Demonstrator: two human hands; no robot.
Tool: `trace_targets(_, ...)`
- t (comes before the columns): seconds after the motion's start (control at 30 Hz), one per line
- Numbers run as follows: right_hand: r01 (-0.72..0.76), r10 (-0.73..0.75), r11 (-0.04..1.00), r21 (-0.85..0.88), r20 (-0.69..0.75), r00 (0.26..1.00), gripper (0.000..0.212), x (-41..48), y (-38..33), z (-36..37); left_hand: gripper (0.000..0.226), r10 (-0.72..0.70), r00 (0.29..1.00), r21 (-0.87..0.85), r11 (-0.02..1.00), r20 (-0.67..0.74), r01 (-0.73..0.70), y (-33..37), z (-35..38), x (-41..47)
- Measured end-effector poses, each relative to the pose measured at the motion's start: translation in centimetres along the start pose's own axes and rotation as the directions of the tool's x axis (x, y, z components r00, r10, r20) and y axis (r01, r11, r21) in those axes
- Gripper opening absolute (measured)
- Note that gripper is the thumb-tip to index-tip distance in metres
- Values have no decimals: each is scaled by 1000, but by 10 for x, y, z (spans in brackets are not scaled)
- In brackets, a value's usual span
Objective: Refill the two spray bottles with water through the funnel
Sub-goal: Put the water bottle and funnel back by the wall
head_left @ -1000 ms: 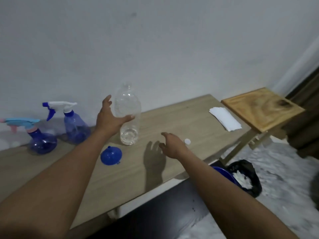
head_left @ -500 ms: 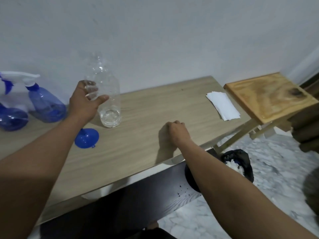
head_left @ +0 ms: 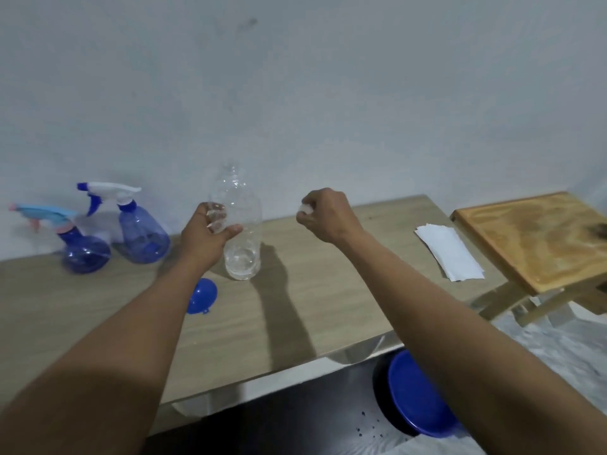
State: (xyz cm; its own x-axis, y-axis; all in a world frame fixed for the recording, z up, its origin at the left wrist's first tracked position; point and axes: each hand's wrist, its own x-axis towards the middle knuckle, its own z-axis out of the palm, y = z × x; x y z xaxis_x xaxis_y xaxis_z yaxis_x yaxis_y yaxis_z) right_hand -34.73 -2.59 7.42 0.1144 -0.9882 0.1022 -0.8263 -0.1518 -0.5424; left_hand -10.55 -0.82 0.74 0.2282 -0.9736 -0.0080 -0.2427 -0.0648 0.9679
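stretching across the view, the long pale wooden table [head_left: 98,307] stands against a grey-white wall [head_left: 328,77]. just off its right end stands a smaller wooden stool [head_left: 532,238] with a yellower, knotty top. below the table's near edge, partly hidden behind the right forearm, sits a round blue basin [head_left: 417,399]. near the middle of the table the clear plastic bottle [head_left: 244,224] stands upright with a little water in its bottom. at the far left, by the wall, the two spray bottles stand close together, both with their trigger heads on: the white-trigger spray bottle [head_left: 143,236] to the right and the lower, rounder blue-trigger spray bottle [head_left: 85,256] to the left. a folded white paper [head_left: 448,254] lies flat near the table's right end. the left hand [head_left: 203,238] grips the clear plastic bottle at mid-height, thumb across the front and fingers curled round the far side. the right hand [head_left: 328,215] hangs above the table, to the right of the bottle and apart from it, its fingers curled in and pinching a small white cap [head_left: 306,209]. the blue funnel [head_left: 202,295] lies on the table just in front of the bottle, partly hidden by the left forearm.
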Motion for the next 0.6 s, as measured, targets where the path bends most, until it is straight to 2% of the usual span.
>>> trace_targets(0.1,71,-58,987,147,-89,994,30,16,-46,-35,45,-24,1000,-9,1000,1,24,5,1,-5)
trace_targets(0.2,161,-152,966,204,-62,986,27,28,-80,-52,49,-45,999,-11,999,7,45,9,2,-8)
trace_targets(0.27,228,-231,958,172,-6,973,30,33,-99,-54,50,-50,999,-18,999,7,50,10,2,-8)
trace_targets(0.33,278,-289,950,144,56,956,14,38,-111,-48,50,-48,999,-17,999,7,48,10,2,-7)
trace_targets(0.4,311,-323,943,122,99,941,37,42,-122,-40,49,-54,998,-23,998,12,54,7,1,-6)
trace_targets(0.43,318,-329,942,108,117,937,38,44,-125,-37,49,-58,998,-37,998,12,58,5,1,-4)
trace_targets(0.47,331,-342,939,96,135,930,34,47,-127,-33,48,-63,998,-39,997,7,63,3,0,-2)
trace_targets(0.53,323,-333,943,83,179,926,11,52,-126,-30,46,-62,998,-28,998,3,62,1,0,-1)
trace_targets(0.57,315,-326,945,81,206,923,14,55,-127,-28,46,-61,998,-32,998,-10,61,-1,-1,0)
trace_targets(0.6,311,-319,948,72,224,921,27,57,-127,-27,47,-58,998,-39,998,-26,57,-3,-1,0)
